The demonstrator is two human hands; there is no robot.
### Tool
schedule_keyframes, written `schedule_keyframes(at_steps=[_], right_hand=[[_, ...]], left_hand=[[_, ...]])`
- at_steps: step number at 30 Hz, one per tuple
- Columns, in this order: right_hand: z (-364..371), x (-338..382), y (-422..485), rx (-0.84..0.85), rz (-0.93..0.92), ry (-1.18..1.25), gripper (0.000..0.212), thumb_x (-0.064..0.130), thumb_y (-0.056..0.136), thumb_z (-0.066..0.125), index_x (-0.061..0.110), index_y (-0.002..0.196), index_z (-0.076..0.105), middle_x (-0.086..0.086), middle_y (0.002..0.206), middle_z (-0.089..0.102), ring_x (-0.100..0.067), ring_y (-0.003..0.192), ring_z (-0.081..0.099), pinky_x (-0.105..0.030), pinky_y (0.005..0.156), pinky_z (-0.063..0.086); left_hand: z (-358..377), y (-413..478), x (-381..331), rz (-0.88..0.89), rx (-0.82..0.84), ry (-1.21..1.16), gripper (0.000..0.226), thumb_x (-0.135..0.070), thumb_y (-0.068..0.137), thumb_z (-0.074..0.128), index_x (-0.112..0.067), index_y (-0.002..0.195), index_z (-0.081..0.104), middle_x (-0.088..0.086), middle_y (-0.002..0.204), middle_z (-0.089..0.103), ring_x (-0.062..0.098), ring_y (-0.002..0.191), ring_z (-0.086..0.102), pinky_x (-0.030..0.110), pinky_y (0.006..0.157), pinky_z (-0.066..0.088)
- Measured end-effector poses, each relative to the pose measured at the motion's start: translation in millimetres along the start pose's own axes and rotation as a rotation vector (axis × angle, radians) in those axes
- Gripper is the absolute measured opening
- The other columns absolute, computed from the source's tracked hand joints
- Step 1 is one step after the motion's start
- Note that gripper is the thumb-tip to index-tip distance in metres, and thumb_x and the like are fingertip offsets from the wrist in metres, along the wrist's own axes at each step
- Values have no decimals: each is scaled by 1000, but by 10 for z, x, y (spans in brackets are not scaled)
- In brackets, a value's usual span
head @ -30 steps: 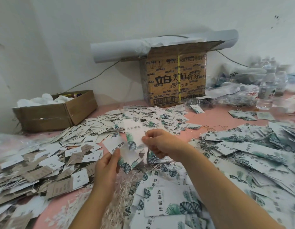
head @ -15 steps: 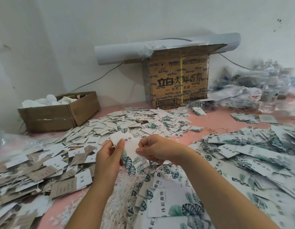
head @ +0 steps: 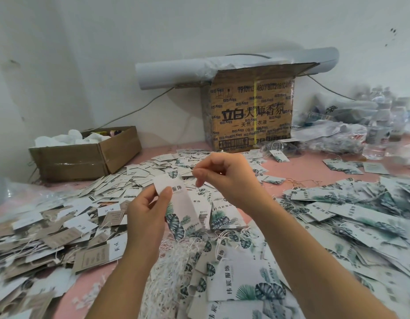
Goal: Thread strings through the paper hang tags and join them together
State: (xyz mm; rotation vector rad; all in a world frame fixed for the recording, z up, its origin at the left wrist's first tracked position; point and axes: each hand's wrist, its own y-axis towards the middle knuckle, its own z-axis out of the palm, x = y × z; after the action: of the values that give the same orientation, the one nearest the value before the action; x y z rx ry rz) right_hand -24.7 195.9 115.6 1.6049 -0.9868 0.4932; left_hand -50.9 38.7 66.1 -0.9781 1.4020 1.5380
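My left hand (head: 147, 215) pinches a stack of white leaf-print hang tags (head: 181, 203) near their top end, holding them upright above the table. My right hand (head: 224, 178) is raised just right of the tags' top, thumb and forefinger pinched together as if on a thin string; the string itself is too fine to make out. A heap of white strings (head: 176, 268) lies below my hands. Loose leaf-print tags (head: 351, 217) cover the right side, and brown and white tags (head: 61, 231) cover the left.
An open cardboard box (head: 84, 157) with white contents stands at the back left. A printed carton (head: 250, 113) with a paper roll (head: 176, 72) on top stands against the wall. Plastic bags and water bottles (head: 379, 132) crowd the back right. The table top is pink (head: 300, 166).
My left hand has turned the tags more upright and taken them near the top. My right hand has lifted away from the tags to the upper right, with fingers pinched.
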Motion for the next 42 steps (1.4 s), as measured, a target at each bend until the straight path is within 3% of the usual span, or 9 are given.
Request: schedule_keyframes(at_steps=[3, 5, 7, 12, 17, 20, 25, 34, 42], right_hand=[[40, 37, -18, -10, -22, -25, 8, 5, 78, 71, 2, 86, 73, 4, 63, 64, 2, 56, 58, -14, 55, 45], [52, 58, -21, -27, -13, -52, 10, 8, 78, 72, 4, 87, 74, -12, 68, 66, -22, 64, 60, -32, 60, 49], [50, 73, -16, -46, -7, -71, 9, 10, 78, 72, 6, 86, 75, -19, 74, 64, -32, 65, 53, -36, 61, 47], [15, 72, -1, -82, 6, -122, 8, 11, 79, 72, 10, 85, 76, -3, 73, 66, -1, 53, 42, -17, 54, 40], [12, 64, 4, -157, 6, -138, 7, 13, 77, 74, 12, 84, 76, 4, 61, 64, -9, 55, 55, -26, 52, 47], [2, 82, -2, -175, -38, -226, 7, 16, 77, 75, 15, 83, 77, 18, 57, 48, 3, 56, 46, -13, 53, 35], [10, 120, 5, -125, -63, -383, 9, 20, 81, 69, 18, 86, 76, 6, 68, 52, -9, 66, 46, -35, 64, 44], [39, 159, 8, -88, -128, -536, 10, 15, 82, 64, 14, 77, 73, 0, 75, 60, -14, 74, 50, -26, 68, 42], [70, 167, 3, -77, -167, -558, 8, 13, 82, 64, 10, 78, 70, 7, 72, 48, -11, 75, 43, -23, 65, 33]], left_hand=[[21, -29, -45, 36, 29, 1, 24, -22, 90, 59, -37, 77, 71, -3, 78, 72, 13, 70, 66, 48, 74, 54], [37, -45, -72, 57, 46, 3, 25, -23, 89, 59, -41, 75, 70, -6, 76, 72, 9, 68, 66, 46, 71, 55], [55, -60, -95, 80, 64, -6, 27, -23, 88, 60, -45, 75, 70, -9, 78, 72, 8, 70, 67, 40, 68, 55], [97, -92, -145, 128, 105, -49, 28, -18, 87, 62, -44, 79, 70, -12, 83, 72, 4, 70, 67, 19, 57, 54], [115, -103, -148, 130, 109, -76, 20, -15, 87, 62, -34, 84, 68, -11, 81, 73, 4, 69, 67, 18, 54, 52], [123, -102, -138, 130, 108, -62, 21, -15, 88, 61, -34, 84, 69, -8, 78, 72, 5, 67, 66, 20, 56, 55], [131, -98, -115, 137, 98, -27, 22, -16, 87, 62, -37, 85, 70, 1, 79, 70, 11, 67, 65, 26, 58, 56], [165, -118, -151, 128, 76, -16, 28, -15, 87, 62, -41, 80, 70, 10, 84, 68, 11, 64, 66, 22, 51, 53], [192, -139, -169, 116, 80, 3, 25, -17, 87, 62, -40, 82, 70, 6, 83, 70, 17, 70, 67, 26, 55, 56]])
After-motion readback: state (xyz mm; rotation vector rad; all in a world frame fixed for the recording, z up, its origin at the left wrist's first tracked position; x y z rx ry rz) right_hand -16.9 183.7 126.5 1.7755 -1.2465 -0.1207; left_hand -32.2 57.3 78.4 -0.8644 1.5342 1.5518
